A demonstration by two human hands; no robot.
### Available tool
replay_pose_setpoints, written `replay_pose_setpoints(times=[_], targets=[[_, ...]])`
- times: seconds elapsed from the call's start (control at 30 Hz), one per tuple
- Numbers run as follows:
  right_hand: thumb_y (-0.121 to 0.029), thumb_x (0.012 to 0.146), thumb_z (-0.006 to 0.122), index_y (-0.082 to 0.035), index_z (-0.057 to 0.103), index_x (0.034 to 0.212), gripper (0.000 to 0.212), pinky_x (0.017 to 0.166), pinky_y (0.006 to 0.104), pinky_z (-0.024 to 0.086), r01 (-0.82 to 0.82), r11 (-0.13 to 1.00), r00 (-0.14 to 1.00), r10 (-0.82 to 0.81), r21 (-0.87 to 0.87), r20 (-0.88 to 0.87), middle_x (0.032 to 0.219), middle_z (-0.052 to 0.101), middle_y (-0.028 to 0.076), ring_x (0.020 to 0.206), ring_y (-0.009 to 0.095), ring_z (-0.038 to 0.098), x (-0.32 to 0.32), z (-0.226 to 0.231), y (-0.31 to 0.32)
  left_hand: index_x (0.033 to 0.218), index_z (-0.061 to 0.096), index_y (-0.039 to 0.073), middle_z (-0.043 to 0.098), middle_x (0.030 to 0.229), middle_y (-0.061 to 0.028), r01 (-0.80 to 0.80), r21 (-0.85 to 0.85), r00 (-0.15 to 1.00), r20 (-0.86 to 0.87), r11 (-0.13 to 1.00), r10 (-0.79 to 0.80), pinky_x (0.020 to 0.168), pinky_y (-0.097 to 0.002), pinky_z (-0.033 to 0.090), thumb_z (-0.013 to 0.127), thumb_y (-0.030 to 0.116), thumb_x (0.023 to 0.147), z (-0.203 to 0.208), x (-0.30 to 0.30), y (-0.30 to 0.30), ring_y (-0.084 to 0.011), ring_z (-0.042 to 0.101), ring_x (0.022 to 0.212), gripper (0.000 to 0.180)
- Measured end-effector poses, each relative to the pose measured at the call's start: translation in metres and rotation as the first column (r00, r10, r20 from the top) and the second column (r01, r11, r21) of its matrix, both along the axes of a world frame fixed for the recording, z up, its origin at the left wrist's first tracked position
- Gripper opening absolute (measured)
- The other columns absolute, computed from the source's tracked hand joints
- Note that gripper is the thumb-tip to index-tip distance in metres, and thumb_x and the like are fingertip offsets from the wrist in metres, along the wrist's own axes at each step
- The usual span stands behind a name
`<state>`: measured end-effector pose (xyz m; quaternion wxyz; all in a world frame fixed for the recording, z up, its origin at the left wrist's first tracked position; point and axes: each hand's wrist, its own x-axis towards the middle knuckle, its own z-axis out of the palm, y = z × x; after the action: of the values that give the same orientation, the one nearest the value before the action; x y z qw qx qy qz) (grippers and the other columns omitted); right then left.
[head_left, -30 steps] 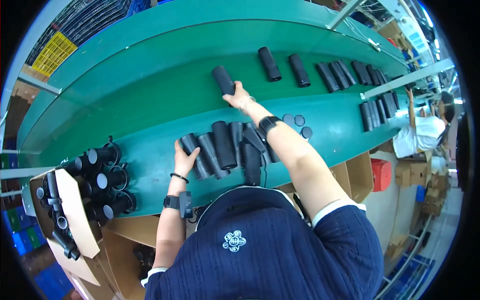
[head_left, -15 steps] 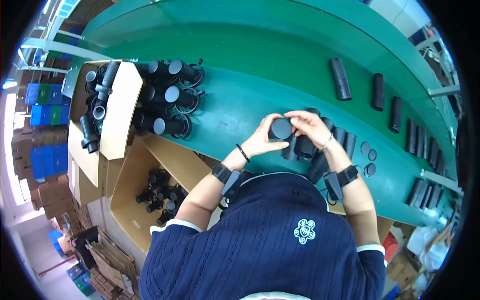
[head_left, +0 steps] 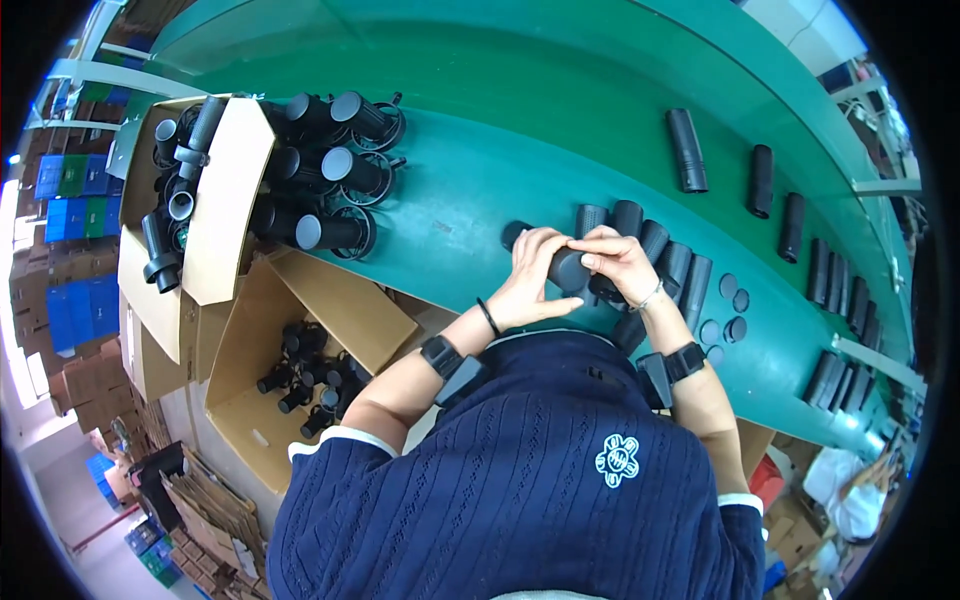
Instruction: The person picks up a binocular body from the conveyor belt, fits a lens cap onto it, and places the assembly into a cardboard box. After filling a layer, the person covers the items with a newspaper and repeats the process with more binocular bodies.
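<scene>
My left hand (head_left: 528,285) curls its fingers over the top of a black tube, the thumb stretched out below. The round flat cap (head_left: 568,272) on the tube's end faces up. From the other side, my right hand (head_left: 624,266) pinches at the cap's upper right edge with thumb and fingers. A short black piece (head_left: 514,235) sits just left of my left fingers, partly hidden. Several ribbed black tubes (head_left: 676,264) stand or lean beyond and beside my right hand. Loose black discs (head_left: 735,328) lie right of them.
Capped black tubes with ring fittings (head_left: 350,172) stand on the green table's left part. Next to them is an open carton (head_left: 233,205) of similar parts; a lower carton (head_left: 345,300) holds more. Black tubes (head_left: 686,150) are spread along the far right of the green surface (head_left: 450,240).
My right hand has moved slightly down and left onto the cap's edge. My left fingers have closed over the tube's top. The short black piece at left now shows, and the view has shifted slightly.
</scene>
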<state>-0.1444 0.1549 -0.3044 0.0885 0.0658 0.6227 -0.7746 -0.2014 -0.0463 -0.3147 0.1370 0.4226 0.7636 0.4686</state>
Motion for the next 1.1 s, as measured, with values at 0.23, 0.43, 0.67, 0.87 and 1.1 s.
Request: replay_pose_setpoints(times=[0.23,0.43,0.67,0.87,1.1], targets=[[0.006,0.077,0.065,-0.002,0.072,0.101,0.026,0.083,0.0246,0.041,0.062,0.997,0.996,-0.065,-0.050,-0.053,0.096,0.055,0.002,0.092,0.014,0.051,0.002,0.004,-0.001,0.133,0.037,0.009,0.035,0.129,-0.0185,-0.061,-0.137,0.960,-0.279,0.989,0.021,0.108,-0.0582,0.017,0.079,0.029,0.069,0.022,-0.002,0.002,-0.0399,0.031,0.128,0.079],[0.002,0.076,0.069,-0.005,0.066,0.114,0.039,0.086,0.0271,0.045,0.011,0.992,0.996,-0.022,-0.123,-0.085,0.112,0.051,0.006,0.099,0.015,0.054,-0.005,0.019,-0.013,0.123,0.042,0.005,0.045,0.125,-0.0185,-0.084,-0.009,0.975,-0.207,0.996,0.080,0.106,-0.0525,0.025,0.081,0.028,0.066,0.022,-0.008,0.006,-0.0383,0.041,0.123,0.073],[0.000,0.065,0.075,-0.008,0.052,0.123,0.063,0.076,0.0270,0.049,-0.062,0.961,0.991,0.091,0.271,-0.094,0.114,0.054,0.007,0.101,0.018,0.055,-0.021,0.013,-0.026,0.125,0.039,0.003,0.049,0.120,-0.0194,-0.265,0.108,0.959,0.128,0.958,0.251,0.098,-0.0446,0.039,0.076,0.015,0.068,0.001,-0.007,0.003,-0.0387,0.047,0.113,0.069],[0.003,0.064,0.071,-0.010,0.052,0.129,0.069,0.075,0.0276,0.048,-0.066,0.896,0.943,0.200,0.439,-0.267,0.115,0.054,0.007,0.098,0.019,0.055,-0.028,0.024,-0.032,0.128,0.040,0.003,0.054,0.118,-0.0173,-0.144,0.057,0.928,0.353,0.988,0.115,0.094,-0.0383,0.044,0.074,0.015,0.073,0.004,-0.021,-0.018,-0.0293,0.055,0.112,0.066],[0.004,0.064,0.071,-0.010,0.052,0.128,0.068,0.073,0.0276,0.049,-0.093,0.901,0.959,0.196,0.424,-0.206,0.119,0.054,0.009,0.098,0.020,0.056,-0.029,0.027,-0.039,0.128,0.041,0.003,0.056,0.117,-0.0141,-0.106,0.062,0.940,0.333,0.992,0.079,0.093,-0.0367,0.044,0.075,0.014,0.073,0.010,-0.021,-0.028,-0.0271,0.056,0.111,0.065]])
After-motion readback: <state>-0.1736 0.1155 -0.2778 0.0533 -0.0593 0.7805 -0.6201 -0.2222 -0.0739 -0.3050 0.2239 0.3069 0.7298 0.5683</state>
